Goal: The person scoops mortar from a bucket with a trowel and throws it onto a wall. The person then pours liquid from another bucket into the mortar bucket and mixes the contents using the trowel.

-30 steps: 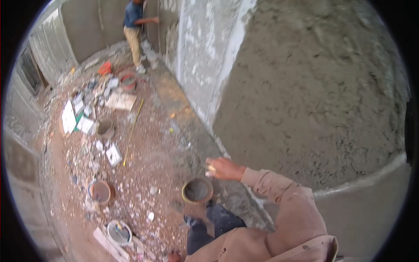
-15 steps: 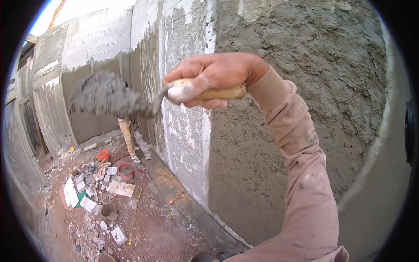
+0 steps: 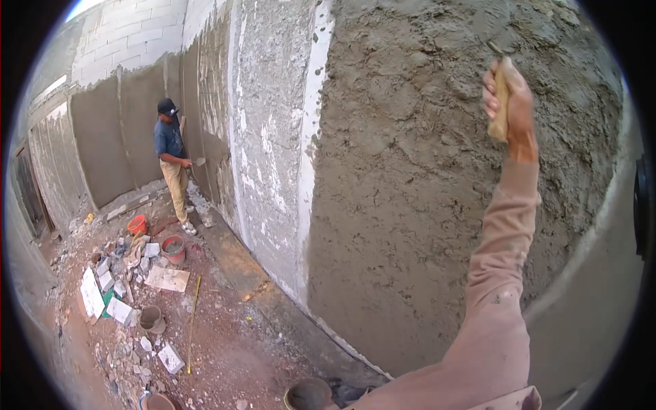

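My right hand [image 3: 511,96] is raised high at the upper right, fingers wrapped around the wooden handle [image 3: 501,113] of a trowel. The trowel's bent metal neck [image 3: 495,48] points up toward the wall; its blade cannot be made out against the grey mortar. Rough, wet mortar [image 3: 424,171] covers the wall panel around my hand, lumpier at the top and flatter lower down. A pale vertical strip [image 3: 311,137] borders the panel on the left. My left hand is out of view.
Another person [image 3: 173,154] stands by the far wall with a trowel [image 3: 199,161]. Below lie rubble, white blocks [image 3: 120,312], a board [image 3: 167,278], red buckets [image 3: 173,250], a dark bucket [image 3: 152,320] and a yellow rod [image 3: 194,324]. A mortar bucket [image 3: 309,395] is near the bottom edge.
My right hand has swung up and right with the trowel, from the left of the panel to its upper part. The mortar heap on the blade no longer shows. The view has shifted slightly.
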### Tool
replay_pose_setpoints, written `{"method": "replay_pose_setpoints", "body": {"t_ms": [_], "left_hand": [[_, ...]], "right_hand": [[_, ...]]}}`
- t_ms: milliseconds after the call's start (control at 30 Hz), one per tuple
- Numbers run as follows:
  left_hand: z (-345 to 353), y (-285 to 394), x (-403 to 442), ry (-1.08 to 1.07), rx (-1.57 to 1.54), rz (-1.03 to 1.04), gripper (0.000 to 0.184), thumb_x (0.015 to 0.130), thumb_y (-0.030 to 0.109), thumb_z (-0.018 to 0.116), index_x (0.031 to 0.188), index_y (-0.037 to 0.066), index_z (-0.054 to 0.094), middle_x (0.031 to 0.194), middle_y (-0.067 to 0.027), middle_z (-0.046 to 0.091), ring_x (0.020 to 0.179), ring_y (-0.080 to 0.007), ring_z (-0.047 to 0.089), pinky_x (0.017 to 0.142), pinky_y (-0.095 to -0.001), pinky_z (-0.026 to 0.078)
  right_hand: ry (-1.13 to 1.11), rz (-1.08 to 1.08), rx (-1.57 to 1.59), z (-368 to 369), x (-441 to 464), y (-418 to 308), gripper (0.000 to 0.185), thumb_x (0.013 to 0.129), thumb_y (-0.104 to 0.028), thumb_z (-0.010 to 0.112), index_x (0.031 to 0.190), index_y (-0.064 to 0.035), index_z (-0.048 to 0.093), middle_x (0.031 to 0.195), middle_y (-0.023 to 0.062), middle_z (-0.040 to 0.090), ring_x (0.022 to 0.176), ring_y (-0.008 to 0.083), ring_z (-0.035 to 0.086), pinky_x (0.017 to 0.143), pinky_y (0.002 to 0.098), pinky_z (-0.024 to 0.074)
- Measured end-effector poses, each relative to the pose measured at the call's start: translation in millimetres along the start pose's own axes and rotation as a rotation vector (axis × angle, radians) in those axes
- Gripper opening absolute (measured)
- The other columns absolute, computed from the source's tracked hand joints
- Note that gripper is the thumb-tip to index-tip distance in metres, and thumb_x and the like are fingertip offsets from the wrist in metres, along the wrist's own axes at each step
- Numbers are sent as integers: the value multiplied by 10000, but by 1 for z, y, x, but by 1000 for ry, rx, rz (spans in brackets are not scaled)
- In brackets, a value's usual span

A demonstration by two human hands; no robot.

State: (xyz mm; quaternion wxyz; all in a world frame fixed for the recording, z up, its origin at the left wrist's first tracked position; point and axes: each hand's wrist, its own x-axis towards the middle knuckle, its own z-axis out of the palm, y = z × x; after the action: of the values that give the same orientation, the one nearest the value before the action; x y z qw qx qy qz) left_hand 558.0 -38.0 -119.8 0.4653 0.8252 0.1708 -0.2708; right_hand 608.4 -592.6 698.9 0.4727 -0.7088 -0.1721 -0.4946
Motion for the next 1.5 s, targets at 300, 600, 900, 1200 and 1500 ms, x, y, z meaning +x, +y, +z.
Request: {"method": "replay_pose_setpoints", "body": {"t_ms": [300,600,900,1200,1500], "left_hand": [[24,-249,-22,284,-348,-28,249,904,156,657,1070,-27,695,979,-135,729,866,-257,678,731,-379,530],[155,-280,-7,66,-385,-420,259,895,206,735,1019,-4,650,898,-54,683,831,-149,619,757,-307,511],[328,-305,171,103,-516,-489,884,776,300,873,1404,-116,410,1272,-230,588,1106,-263,618,932,-345,516],[388,-361,283,386,-479,-479,323,738,106,845,936,-85,675,801,-78,706,675,-164,632,614,-347,527],[317,-181,228,427,109,-235,300,683,174,785,875,-29,674,747,-229,682,716,-403,692,703,-458,539]], "right_hand": [[-296,1565,-317,75,-575,259,342,985,-284,621,1212,-30,594,734,43,571,554,142,557,476,313,461],[-1728,1316,-756,141,-952,382,381,892,-156,598,1181,92,591,1097,325,666,1014,462,673,882,538,527],[-1863,191,-732,326,-1186,541,302,846,-185,712,1127,-75,694,1117,116,697,1048,274,694,822,373,575],[-2419,-102,-520,269,-1214,542,238,906,-168,620,1118,-97,701,1146,105,683,1065,257,695,850,367,572],[-1932,416,-669,187,-1024,525,272,889,-103,591,1148,-27,619,1097,149,648,968,339,699,777,444,579]]}}
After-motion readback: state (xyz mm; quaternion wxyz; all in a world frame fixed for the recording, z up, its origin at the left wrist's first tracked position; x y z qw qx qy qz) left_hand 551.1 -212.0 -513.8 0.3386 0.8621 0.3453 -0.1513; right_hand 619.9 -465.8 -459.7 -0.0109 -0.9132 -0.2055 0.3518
